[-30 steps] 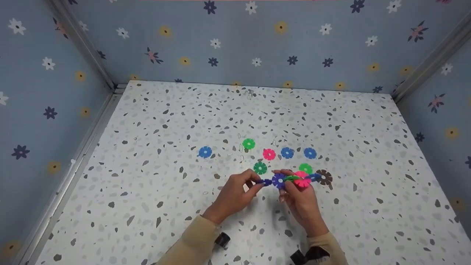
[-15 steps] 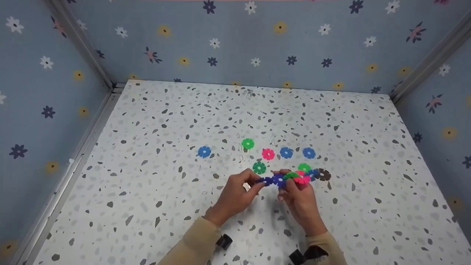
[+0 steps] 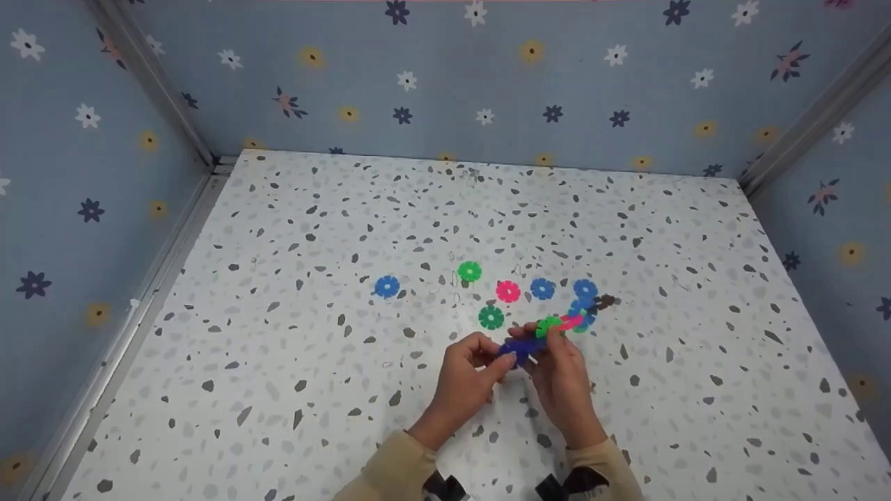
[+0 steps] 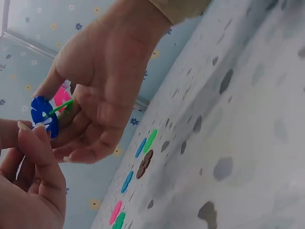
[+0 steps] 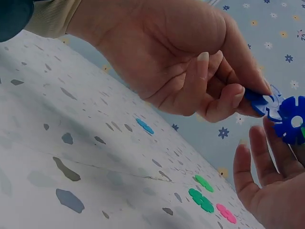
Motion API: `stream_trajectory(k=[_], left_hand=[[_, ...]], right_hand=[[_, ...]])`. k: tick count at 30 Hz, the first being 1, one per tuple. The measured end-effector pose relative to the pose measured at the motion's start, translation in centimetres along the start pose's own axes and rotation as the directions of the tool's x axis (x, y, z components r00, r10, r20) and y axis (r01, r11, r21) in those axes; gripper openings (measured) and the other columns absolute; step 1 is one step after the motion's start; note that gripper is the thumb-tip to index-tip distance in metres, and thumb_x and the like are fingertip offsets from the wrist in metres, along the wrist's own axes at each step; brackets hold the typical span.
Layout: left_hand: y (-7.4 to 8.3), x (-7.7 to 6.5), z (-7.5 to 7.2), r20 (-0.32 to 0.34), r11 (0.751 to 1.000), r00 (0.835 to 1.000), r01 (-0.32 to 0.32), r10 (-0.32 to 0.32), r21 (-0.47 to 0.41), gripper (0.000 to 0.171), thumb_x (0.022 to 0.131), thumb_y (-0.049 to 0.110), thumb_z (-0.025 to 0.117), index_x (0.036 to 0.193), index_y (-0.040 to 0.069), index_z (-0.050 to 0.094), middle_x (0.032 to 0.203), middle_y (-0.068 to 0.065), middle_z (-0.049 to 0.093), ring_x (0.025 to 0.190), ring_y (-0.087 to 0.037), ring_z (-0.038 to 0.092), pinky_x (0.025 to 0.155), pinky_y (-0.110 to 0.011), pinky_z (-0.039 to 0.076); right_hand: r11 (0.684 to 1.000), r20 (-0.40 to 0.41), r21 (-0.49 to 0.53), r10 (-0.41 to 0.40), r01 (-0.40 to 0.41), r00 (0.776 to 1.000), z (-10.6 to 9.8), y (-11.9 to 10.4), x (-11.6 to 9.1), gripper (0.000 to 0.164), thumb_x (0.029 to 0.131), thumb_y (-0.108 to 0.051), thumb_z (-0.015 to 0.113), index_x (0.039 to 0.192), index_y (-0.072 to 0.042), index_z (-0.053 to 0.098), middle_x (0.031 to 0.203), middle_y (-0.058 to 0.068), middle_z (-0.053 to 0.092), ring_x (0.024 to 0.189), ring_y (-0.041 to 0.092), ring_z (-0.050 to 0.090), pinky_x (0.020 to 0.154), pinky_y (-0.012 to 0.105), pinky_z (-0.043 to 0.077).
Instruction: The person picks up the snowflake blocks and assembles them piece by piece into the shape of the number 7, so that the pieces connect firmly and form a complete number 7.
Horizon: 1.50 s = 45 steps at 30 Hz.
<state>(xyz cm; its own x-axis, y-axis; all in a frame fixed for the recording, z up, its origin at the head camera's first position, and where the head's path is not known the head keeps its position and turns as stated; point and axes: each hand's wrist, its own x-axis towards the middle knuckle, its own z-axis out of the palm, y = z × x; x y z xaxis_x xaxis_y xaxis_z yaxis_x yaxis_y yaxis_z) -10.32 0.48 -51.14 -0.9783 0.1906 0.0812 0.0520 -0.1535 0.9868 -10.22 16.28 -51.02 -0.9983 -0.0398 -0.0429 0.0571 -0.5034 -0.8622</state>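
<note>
Slotted plastic flower discs are joined in a chain between the hands. In the head view it runs from dark blue discs (image 3: 514, 353) through a green disc (image 3: 548, 325), a pink disc (image 3: 572, 321) and a blue one to a brown disc (image 3: 603, 303) at the far right end. My left hand (image 3: 465, 379) pinches the dark blue end between thumb and fingers. My right hand (image 3: 565, 393) grips the chain near the green disc. In the right wrist view one dark blue disc (image 5: 289, 121) meets another at the left fingertips; whether they are fully slotted together, I cannot tell.
Loose discs lie on the speckled table (image 3: 313, 390) beyond the hands: blue (image 3: 387, 287), light green (image 3: 470, 271), dark green (image 3: 491, 317), pink (image 3: 508, 291) and more blue (image 3: 542, 289). A loose brown disc (image 4: 144, 164) shows in the left wrist view. Flowered panels (image 3: 445, 76) enclose the table.
The chain has tilted, its brown end swinging up and away while its dark blue end came nearer. My left hand has moved right and closer to my right hand.
</note>
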Motion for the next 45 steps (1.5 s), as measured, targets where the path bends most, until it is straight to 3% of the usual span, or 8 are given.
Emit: stream_trajectory(k=[5,13,19,25,31,36,40,45], left_hand=[[0.0,-0.8,1.1,-0.058,0.991,0.994,0.081,-0.088,-0.11,0.017,0.088,0.007,0.074,0.087,-0.003,0.06,0.074,-0.008,0.062,0.06,-0.017,0.058,0.043,-0.02,0.041],[0.2,-1.4,2.3,-0.176,0.968,0.971,0.121,-0.161,-0.219,0.018,0.084,0.001,0.076,0.083,-0.002,0.058,0.067,-0.008,0.059,0.053,-0.015,0.052,0.044,-0.02,0.042],[0.4,-1.4,2.3,-0.204,0.96,0.967,0.097,-0.153,-0.262,0.019,0.085,-0.001,0.075,0.083,-0.003,0.056,0.073,-0.01,0.058,0.057,-0.016,0.055,0.049,-0.021,0.046],[0.1,-1.6,2.4,-0.233,0.954,0.96,0.088,-0.158,-0.286,0.019,0.084,-0.003,0.074,0.083,-0.004,0.056,0.074,-0.011,0.058,0.057,-0.016,0.057,0.05,-0.021,0.048],[-0.6,-1.5,2.5,-0.252,0.96,0.962,0.037,-0.11,-0.277,0.018,0.086,-0.004,0.072,0.084,-0.005,0.055,0.072,-0.01,0.057,0.055,-0.015,0.057,0.05,-0.021,0.049],[-0.8,-0.7,2.2,-0.196,0.971,0.978,0.024,-0.072,-0.239,0.018,0.087,-0.001,0.072,0.085,-0.005,0.055,0.073,-0.011,0.058,0.057,-0.016,0.058,0.049,-0.023,0.05],[-0.7,0.0,1.8,-0.145,0.988,0.988,0.027,-0.049,-0.152,0.017,0.089,0.005,0.074,0.088,-0.003,0.059,0.076,-0.011,0.062,0.06,-0.016,0.06,0.049,-0.022,0.048],[-0.7,0.6,1.2,-0.12,0.997,0.992,0.019,-0.028,-0.072,0.015,0.089,0.008,0.074,0.09,0.0,0.062,0.082,-0.007,0.065,0.066,-0.017,0.062,0.051,-0.021,0.048]], right_hand=[[1.0,-0.024,0.02,-0.007,0.008,1.0,0.5,-0.1,0.1,0.034,0.108,-0.031,0.041,0.112,-0.003,0.061,0.104,0.012,0.067,0.105,0.025,0.062,0.098,0.038,0.048],[0.999,-0.053,0.049,0.021,-0.019,0.998,1.4,0.0,0.1,0.035,0.108,-0.032,0.039,0.114,0.001,0.052,0.1,0.014,0.064,0.098,0.025,0.062,0.094,0.036,0.05],[1.0,-0.018,0.028,0.008,-0.008,1.0,1.9,0.5,0.3,0.036,0.107,-0.032,0.043,0.112,0.003,0.051,0.103,0.017,0.064,0.099,0.029,0.062,0.092,0.036,0.052],[1.0,0.012,0.02,-0.01,0.01,1.0,2.2,1.0,0.1,0.035,0.109,-0.03,0.037,0.11,0.002,0.051,0.105,0.018,0.066,0.103,0.031,0.062,0.094,0.038,0.051],[0.999,0.036,-0.001,-0.037,0.037,0.999,2.6,1.0,0.2,0.035,0.109,-0.03,0.036,0.109,0.0,0.055,0.105,0.017,0.068,0.104,0.033,0.063,0.09,0.039,0.053],[0.997,0.074,-0.074,-0.029,0.034,0.997,1.9,0.2,0.5,0.034,0.109,-0.03,0.037,0.112,-0.001,0.055,0.106,0.017,0.065,0.103,0.031,0.063,0.091,0.038,0.053],[0.982,0.063,-0.19,0.013,-0.001,0.998,0.9,-0.6,0.5,0.039,0.108,-0.036,0.038,0.126,-0.002,0.047,0.114,0.02,0.06,0.109,0.031,0.059,0.098,0.042,0.047],[0.903,0.043,-0.428,0.053,-0.029,0.998,0.0,-1.1,0.4,0.049,0.101,-0.027,0.059,0.141,-0.005,0.041,0.134,0.025,0.05,0.121,0.03,0.054,0.102,0.044,0.045]])
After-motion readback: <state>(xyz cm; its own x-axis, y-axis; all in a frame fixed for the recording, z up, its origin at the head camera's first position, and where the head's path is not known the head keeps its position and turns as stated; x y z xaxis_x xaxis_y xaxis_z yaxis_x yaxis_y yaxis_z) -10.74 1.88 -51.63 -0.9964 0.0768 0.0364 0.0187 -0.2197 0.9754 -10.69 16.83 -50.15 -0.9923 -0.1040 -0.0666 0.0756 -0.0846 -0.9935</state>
